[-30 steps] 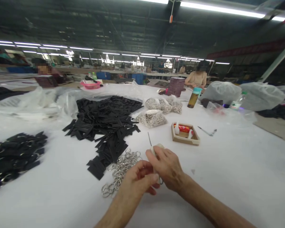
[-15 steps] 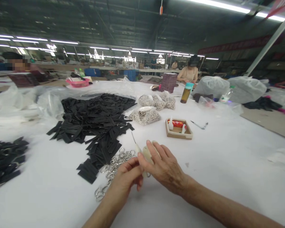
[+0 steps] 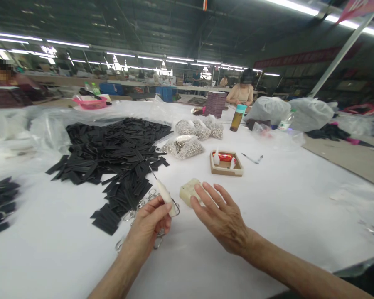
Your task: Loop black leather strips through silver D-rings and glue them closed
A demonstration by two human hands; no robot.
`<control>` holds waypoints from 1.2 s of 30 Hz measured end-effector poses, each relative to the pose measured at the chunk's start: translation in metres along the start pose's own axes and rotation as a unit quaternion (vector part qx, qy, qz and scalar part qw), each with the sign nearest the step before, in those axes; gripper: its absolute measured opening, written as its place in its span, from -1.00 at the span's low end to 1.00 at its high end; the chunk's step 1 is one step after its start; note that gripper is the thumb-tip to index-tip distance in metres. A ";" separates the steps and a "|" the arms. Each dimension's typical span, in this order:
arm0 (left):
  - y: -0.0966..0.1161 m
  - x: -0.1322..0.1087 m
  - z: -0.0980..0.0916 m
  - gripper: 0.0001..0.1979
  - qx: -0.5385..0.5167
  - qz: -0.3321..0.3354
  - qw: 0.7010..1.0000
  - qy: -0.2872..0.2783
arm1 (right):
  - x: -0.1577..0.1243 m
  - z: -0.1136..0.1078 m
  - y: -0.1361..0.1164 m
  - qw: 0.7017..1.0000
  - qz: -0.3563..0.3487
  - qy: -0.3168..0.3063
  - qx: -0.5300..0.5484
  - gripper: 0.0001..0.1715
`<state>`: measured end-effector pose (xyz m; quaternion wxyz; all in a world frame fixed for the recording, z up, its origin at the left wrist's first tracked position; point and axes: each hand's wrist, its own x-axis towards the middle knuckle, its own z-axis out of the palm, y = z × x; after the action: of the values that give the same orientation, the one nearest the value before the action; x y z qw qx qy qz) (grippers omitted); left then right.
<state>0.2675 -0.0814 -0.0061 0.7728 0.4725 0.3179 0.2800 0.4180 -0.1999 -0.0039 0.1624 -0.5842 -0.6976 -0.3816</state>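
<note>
My left hand (image 3: 149, 220) is closed around an awl (image 3: 163, 192), its white handle between thumb and fingers and its thin metal point tilted up to the left. A metal ring (image 3: 177, 207) shows beside the handle's lower end. My right hand (image 3: 222, 218) is open, fingers spread, at the right side of a pale yellowish block (image 3: 187, 192) on the white table. Whether the fingertips touch the block, I cannot tell. Partly hidden by my left hand, loose metal rings (image 3: 131, 215) lie next to a big heap of black fabric strips (image 3: 112, 149).
Clear bags of metal rings (image 3: 187, 147) sit behind the strips. A small tray (image 3: 227, 170) holds a red tube and white pieces; a pen (image 3: 252, 158) lies right of it. Farther back stand a bottle (image 3: 237, 119) and a stack (image 3: 215, 104). A person (image 3: 241, 93) works across the table.
My hands have moved apart. The awl has gone left with my left hand, and my right hand has opened beside the block, which is now more exposed. The camera view has shifted slightly.
</note>
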 end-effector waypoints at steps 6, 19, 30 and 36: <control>-0.003 0.004 -0.003 -0.75 0.010 0.007 1.000 -0.001 | -0.014 -0.008 0.003 0.998 0.039 -0.021 0.046 -0.73; -0.001 -0.001 0.000 -0.79 0.016 0.008 1.000 -0.018 | -0.081 -0.077 0.059 0.609 0.450 -0.401 0.515 -0.57; -0.004 0.003 0.004 -0.81 0.015 -0.007 1.000 -0.004 | -0.116 -0.055 0.096 0.367 0.532 -0.484 0.590 -0.43; -0.004 0.001 0.009 -0.78 0.028 -0.005 1.000 -0.011 | -0.097 -0.038 0.099 0.320 0.423 -0.562 0.635 -0.58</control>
<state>0.2752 -0.0870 -0.0067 0.7641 0.4951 0.3195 0.2625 0.5285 -0.2918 -0.0104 0.1925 -0.5935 -0.3098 0.7174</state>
